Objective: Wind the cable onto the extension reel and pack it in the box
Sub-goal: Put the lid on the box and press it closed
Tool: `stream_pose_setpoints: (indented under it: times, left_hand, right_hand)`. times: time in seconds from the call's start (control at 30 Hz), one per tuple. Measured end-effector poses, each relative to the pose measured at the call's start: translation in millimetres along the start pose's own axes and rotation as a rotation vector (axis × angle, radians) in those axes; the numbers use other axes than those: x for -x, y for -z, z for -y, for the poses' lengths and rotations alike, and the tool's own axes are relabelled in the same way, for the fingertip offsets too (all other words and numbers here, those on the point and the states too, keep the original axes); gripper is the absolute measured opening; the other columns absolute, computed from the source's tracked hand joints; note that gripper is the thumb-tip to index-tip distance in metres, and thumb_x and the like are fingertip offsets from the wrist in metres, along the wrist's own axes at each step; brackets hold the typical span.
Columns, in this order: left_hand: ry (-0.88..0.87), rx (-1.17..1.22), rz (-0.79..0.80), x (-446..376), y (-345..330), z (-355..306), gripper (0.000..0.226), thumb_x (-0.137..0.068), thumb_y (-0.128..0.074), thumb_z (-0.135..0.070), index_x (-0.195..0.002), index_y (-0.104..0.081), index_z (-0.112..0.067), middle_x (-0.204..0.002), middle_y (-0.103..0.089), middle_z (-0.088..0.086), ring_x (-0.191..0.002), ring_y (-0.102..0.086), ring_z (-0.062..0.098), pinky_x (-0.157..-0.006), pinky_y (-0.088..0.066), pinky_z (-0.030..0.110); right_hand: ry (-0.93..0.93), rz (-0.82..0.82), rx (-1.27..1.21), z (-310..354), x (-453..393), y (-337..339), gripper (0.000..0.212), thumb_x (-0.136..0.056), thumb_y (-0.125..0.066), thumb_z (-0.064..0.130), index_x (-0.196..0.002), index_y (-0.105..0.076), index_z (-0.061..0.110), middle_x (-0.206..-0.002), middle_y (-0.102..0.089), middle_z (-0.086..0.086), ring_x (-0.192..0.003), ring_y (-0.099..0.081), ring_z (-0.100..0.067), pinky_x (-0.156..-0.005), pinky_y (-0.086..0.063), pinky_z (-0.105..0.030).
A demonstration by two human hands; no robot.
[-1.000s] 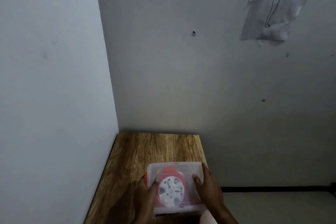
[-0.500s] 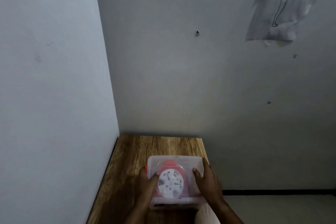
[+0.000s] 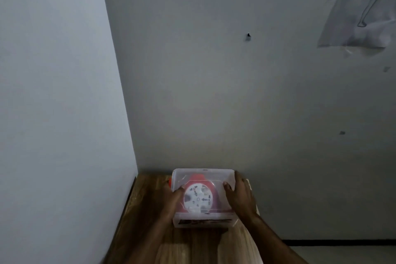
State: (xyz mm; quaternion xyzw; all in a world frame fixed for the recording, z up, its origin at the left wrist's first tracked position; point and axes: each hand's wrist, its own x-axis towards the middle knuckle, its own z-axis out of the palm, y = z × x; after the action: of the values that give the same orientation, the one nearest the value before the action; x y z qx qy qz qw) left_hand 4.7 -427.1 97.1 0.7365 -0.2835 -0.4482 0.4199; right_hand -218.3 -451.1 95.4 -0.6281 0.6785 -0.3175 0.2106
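clear plastic lidded box [image 3: 203, 176] with red reel [image 3: 198, 196] inside: we curl left hand [image 3: 173, 196] and right hand [image 3: 240, 196] around its sides, pushing evenly along the wooden surface [image 3: 150, 210].

- No text reads clearly.
- The label [image 3: 204, 222] on the box's [image 3: 203, 174] near wall carries dark print, too blurred to read.
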Motion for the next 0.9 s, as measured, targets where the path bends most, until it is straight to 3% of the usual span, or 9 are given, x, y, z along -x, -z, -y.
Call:
stream_pose_setpoints:
  times: [0.13, 0.23, 0.33, 0.47, 0.53, 0.57, 0.67, 0.77, 0.9]
  left_hand:
    - [0.051, -0.160, 0.062, -40, -1, 3, 0.046, -0.076, -0.089, -0.035, -0.106, -0.067, -0.007, -0.088, -0.071, 0.005, -0.067, -0.069, 0.014, -0.053, -0.052, 0.022]
    - [0.001, -0.141, 0.065, -42, 0, -3, 0.021, -0.090, -0.078, -0.023, -0.096, -0.060, -0.014, -0.089, -0.067, 0.007, -0.066, -0.062, 0.011, -0.052, -0.048, 0.020]
    - [0.023, -0.158, 0.076, -50, -4, -1, 0.024, -0.089, -0.079, -0.019, -0.080, -0.057, -0.014, -0.080, -0.066, 0.006, -0.060, -0.058, 0.008, -0.045, -0.044, 0.017]
    - [-0.058, -0.090, 0.053, -49, 0, -11, 0.016, -0.095, -0.071, -0.019, -0.105, -0.063, -0.009, -0.094, -0.069, 0.011, -0.076, -0.067, 0.022, -0.064, -0.059, 0.033]
    - [-0.079, -0.120, 0.093, -44, 4, -15, 0.017, -0.097, -0.068, -0.020, -0.107, -0.057, -0.013, -0.103, -0.068, 0.011, -0.079, -0.065, 0.021, -0.063, -0.060, 0.030]
    - [-0.128, -0.191, 0.089, -43, 4, -14, 0.027, -0.095, -0.071, -0.025, -0.113, -0.055, -0.012, -0.108, -0.067, 0.012, -0.082, -0.064, 0.020, -0.065, -0.060, 0.028]
    - [-0.473, -0.757, -0.178, -42, 1, 0, 0.077, -0.086, -0.069, -0.059, -0.143, -0.041, -0.016, -0.133, -0.060, 0.006, -0.106, -0.064, 0.019, -0.084, -0.057, 0.027]
    - [-0.782, -0.992, -0.169, -14, -7, 6, 0.082, -0.094, -0.039, -0.071, -0.157, -0.028, -0.020, -0.157, -0.045, 0.005, -0.135, -0.054, 0.024, -0.114, -0.041, 0.037]
    - [-0.867, -1.063, -0.074, -15, -18, 28, 0.074, -0.103, -0.005, -0.062, -0.139, -0.046, -0.013, -0.128, -0.071, 0.010, -0.109, -0.073, 0.029, -0.099, -0.052, 0.045]
  right_hand:
    - [-0.012, 0.012, 0.015, 2, -23, -21, 0.049, -0.099, -0.061, 0.030, -0.143, -0.049, 0.013, -0.134, -0.061, -0.009, -0.121, -0.060, -0.028, -0.091, -0.048, -0.033]
    - [-0.017, 0.007, 0.060, -5, -36, -35, 0.051, -0.097, -0.059, 0.038, -0.142, -0.048, 0.017, -0.130, -0.064, -0.007, -0.116, -0.063, -0.027, -0.088, -0.053, -0.036]
    - [-0.014, 0.005, 0.076, -8, -45, -44, 0.053, -0.097, -0.058, 0.041, -0.144, -0.046, 0.018, -0.129, -0.065, -0.007, -0.113, -0.064, -0.027, -0.085, -0.056, -0.038]
    - [-0.025, 0.031, 0.136, -4, -49, -41, 0.059, -0.101, -0.055, 0.039, -0.152, -0.039, 0.014, -0.135, -0.060, -0.013, -0.117, -0.062, -0.030, -0.086, -0.052, -0.036]
    - [0.000, 0.048, 0.199, -3, -48, -38, 0.061, -0.103, -0.051, 0.041, -0.154, -0.035, 0.012, -0.142, -0.053, -0.017, -0.124, -0.056, -0.031, -0.091, -0.049, -0.035]
    - [0.044, 0.025, 0.258, -1, -46, -37, 0.063, -0.103, -0.050, 0.043, -0.154, -0.034, 0.010, -0.147, -0.048, -0.019, -0.130, -0.051, -0.033, -0.097, -0.047, -0.036]
    - [0.243, -0.092, 0.401, 6, -33, -36, 0.065, -0.104, -0.040, 0.049, -0.152, -0.040, 0.006, -0.154, -0.043, -0.022, -0.141, -0.044, -0.039, -0.113, -0.041, -0.048]
    - [0.381, -0.080, 0.531, 9, -15, -43, 0.071, -0.106, -0.018, 0.055, -0.146, -0.051, 0.006, -0.147, -0.054, -0.023, -0.136, -0.053, -0.039, -0.112, -0.043, -0.053]
    - [0.432, -0.015, 0.588, 3, 4, -47, 0.073, -0.107, -0.009, 0.052, -0.136, -0.059, 0.007, -0.136, -0.064, -0.021, -0.124, -0.063, -0.038, -0.103, -0.050, -0.052]
